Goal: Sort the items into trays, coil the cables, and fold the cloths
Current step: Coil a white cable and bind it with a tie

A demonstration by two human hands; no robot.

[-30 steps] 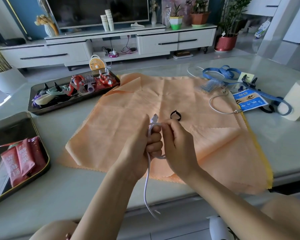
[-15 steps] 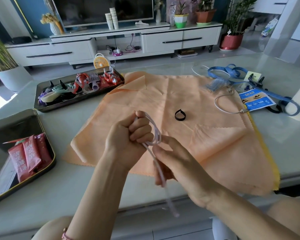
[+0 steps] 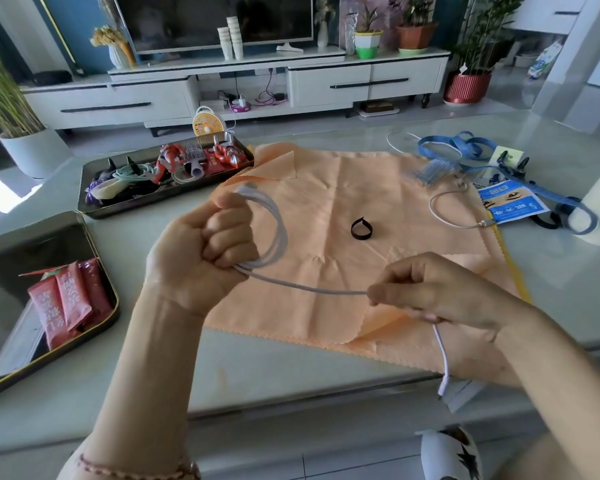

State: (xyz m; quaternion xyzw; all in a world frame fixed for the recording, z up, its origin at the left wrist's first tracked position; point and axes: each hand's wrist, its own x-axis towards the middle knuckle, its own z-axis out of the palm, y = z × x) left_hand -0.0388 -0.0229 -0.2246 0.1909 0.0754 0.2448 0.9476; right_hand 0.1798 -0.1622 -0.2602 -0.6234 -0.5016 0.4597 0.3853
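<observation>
Head view: the left hand (image 3: 201,251) has its fingers clenched round loops of the white cable (image 3: 312,289), above the orange cloth (image 3: 361,181) on the table (image 3: 291,386). The right hand (image 3: 437,292) pinches the cable's straight run. The plug end dangles at the near table edge.

A home living room: a television (image 3: 219,19) on a long white cabinet (image 3: 243,81), potted plants (image 3: 414,29) beside it.
</observation>
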